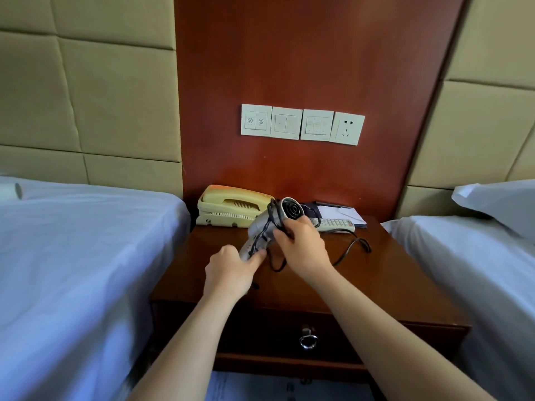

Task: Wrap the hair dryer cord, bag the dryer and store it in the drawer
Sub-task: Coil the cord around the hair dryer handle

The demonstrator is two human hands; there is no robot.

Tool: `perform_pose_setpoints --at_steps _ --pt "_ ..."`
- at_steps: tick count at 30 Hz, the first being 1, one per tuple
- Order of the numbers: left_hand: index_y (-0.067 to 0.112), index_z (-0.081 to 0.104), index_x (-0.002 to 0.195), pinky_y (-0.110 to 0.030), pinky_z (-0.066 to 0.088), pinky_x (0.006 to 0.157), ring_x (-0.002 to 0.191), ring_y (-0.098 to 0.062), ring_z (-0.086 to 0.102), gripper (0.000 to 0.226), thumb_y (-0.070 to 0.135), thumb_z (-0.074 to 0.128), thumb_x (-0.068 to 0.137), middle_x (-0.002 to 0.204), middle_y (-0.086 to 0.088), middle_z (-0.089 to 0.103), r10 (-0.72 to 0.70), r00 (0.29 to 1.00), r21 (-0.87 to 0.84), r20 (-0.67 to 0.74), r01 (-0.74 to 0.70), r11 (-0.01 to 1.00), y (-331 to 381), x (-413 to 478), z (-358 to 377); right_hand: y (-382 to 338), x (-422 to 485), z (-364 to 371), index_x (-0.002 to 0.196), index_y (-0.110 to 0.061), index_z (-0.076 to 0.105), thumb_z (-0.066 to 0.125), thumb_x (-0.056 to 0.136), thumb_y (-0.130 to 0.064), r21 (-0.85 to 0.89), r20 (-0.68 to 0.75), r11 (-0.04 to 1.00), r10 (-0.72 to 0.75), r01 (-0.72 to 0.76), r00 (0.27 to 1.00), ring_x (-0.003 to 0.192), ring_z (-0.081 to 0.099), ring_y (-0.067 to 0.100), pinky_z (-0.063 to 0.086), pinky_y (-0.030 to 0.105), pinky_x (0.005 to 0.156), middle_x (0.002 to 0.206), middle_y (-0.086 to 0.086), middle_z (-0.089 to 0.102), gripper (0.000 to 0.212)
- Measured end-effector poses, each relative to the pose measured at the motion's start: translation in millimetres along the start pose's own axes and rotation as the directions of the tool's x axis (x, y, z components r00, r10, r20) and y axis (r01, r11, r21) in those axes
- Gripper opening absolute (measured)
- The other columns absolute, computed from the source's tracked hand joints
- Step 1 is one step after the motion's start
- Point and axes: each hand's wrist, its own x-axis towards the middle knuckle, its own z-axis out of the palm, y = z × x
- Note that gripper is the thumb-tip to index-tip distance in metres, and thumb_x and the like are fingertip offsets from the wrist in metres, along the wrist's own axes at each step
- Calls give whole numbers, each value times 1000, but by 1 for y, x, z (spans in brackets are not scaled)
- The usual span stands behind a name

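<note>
A white hair dryer is held above the wooden nightstand, its round rear grille facing me. My left hand grips the dryer's handle from below. My right hand holds the black cord against the dryer body, where a few turns are wound. The loose end of the cord loops over the nightstand top to the right. The drawer below, with a metal ring pull, is shut. No bag is in view.
A cream telephone stands at the back left of the nightstand, and a remote control and notepad lie at the back right. Beds with white sheets flank it on the left and right. A wall socket sits above.
</note>
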Motion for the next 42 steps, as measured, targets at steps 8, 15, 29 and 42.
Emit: perform_pose_setpoints --at_steps 8,15,29,42 --pt "10 57 88 -33 48 62 79 -31 64 51 60 55 81 89 -9 65 33 999 102 -12 -31 994 -12 12 -15 21 16 -50 74 -18 55 48 96 -24 -81 140 981 -163 176 977 60 47 15 34 29 54 68 -2 50 23" --pt "12 54 75 -30 41 57 62 -27 58 42 53 53 85 77 -9 66 80 993 59 85 -85 995 -10 14 -23 43 36 -82 79 -10 47 42 98 -31 -260 38 950 -166 171 985 64 53 30 39 37 59 67 5 53 29" --pt "13 60 83 -16 25 37 29 -10 36 30 41 51 92 55 -6 56 34 962 -135 269 3 991 5 7 -33 55 76 -121 81 -12 37 30 99 -42 -566 -90 821 -152 75 984 67 43 31 31 33 56 76 8 48 36" --pt "1 54 86 -14 26 33 26 -13 33 35 33 46 97 46 -11 55 -33 965 -278 259 107 955 -31 21 -54 105 100 -166 96 -9 58 36 99 -36 -627 -210 755 71 -190 975 95 59 36 36 33 66 102 17 63 35"
